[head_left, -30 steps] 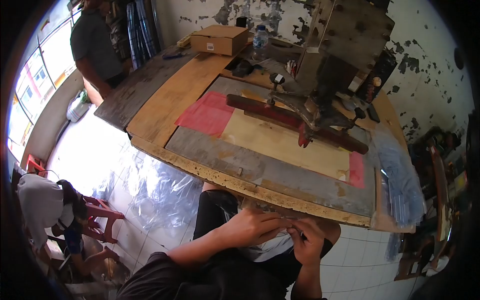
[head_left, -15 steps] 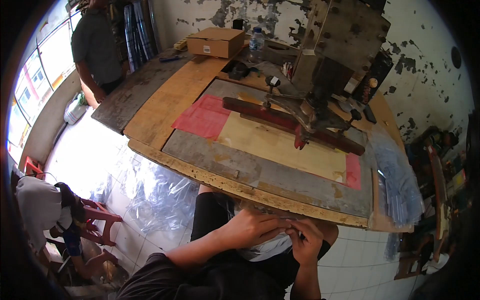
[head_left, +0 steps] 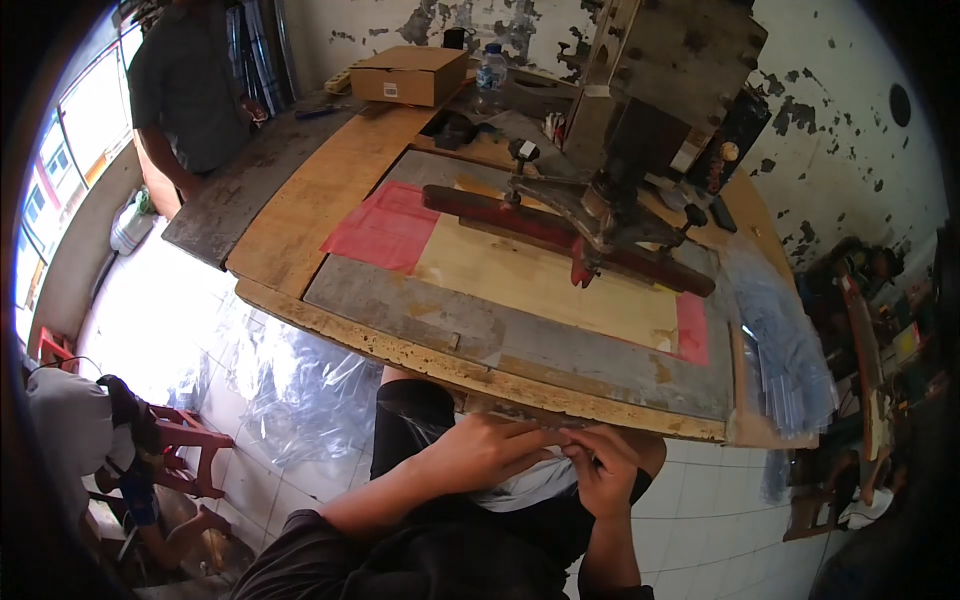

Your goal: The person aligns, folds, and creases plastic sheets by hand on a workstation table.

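My left hand (head_left: 487, 452) and my right hand (head_left: 606, 468) meet at the fingertips over my lap, just below the table's front edge (head_left: 480, 372). The fingers of both are pinched together; whatever lies between them is too small to make out. Beyond them, a machine with a dark red bar (head_left: 570, 240) stands over a grey plate (head_left: 400, 302). On that plate lie a yellowish sheet (head_left: 540, 285) and pink pieces, the larger pink one (head_left: 385, 228) at the left.
Clear plastic sleeves (head_left: 785, 350) are stacked at the table's right end. A cardboard box (head_left: 408, 76) and a water bottle (head_left: 491, 72) stand at the back. Plastic (head_left: 300, 395) covers the floor at left. One person (head_left: 190, 90) stands at left; another (head_left: 75, 430) sits lower left.
The view has shifted slightly, so the table and machine appear further left. My hands remain together at the fingertips. The standing person's far hand now shows near the body.
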Motion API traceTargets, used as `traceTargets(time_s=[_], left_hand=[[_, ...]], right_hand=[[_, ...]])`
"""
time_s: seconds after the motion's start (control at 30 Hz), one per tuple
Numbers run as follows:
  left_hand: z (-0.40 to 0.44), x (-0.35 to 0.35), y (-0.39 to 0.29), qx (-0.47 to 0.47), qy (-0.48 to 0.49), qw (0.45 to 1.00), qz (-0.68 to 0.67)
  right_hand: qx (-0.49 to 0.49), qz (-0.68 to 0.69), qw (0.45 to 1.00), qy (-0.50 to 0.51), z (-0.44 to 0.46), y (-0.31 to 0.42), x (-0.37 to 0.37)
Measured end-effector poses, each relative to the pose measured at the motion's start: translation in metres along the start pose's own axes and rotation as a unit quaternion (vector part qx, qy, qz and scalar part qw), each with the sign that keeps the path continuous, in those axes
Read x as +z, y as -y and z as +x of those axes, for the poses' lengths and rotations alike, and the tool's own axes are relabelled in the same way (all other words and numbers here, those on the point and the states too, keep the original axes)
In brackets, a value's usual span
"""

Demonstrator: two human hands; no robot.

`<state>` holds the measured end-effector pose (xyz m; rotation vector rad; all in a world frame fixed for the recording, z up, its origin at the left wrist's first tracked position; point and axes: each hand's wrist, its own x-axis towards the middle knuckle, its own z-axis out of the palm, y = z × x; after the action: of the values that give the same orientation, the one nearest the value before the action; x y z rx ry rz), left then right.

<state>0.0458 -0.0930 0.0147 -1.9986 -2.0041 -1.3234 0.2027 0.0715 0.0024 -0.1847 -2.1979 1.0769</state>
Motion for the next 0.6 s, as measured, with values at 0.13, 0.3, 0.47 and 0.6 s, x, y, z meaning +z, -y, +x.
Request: traceTargets(time_s=[0.13, 0.3, 0.47, 0.6], left_hand=[[0.000, 0.005, 0.003, 0.013, -0.035, 0.999, 0.003], [0.000, 0.005, 0.006, 0.016, -0.039, 0.999, 0.011], [-0.003, 0.006, 0.011, 0.012, -0.020, 1.000, 0.017], [0.003, -0.001, 0.005, 0.000, -0.001, 1.000, 0.005]], right_hand=[[0.023, 0.000, 1.000, 0.019, -0.001, -0.002, -0.003], [0.019, -0.018, 0.999, 0.028, 0.003, 0.000, -0.002], [0.009, -0.007, 1.000, 0.001, 0.008, 0.004, 0.003], [0.025, -0.007, 1.000, -0.001, 0.005, 0.001, 0.002]])
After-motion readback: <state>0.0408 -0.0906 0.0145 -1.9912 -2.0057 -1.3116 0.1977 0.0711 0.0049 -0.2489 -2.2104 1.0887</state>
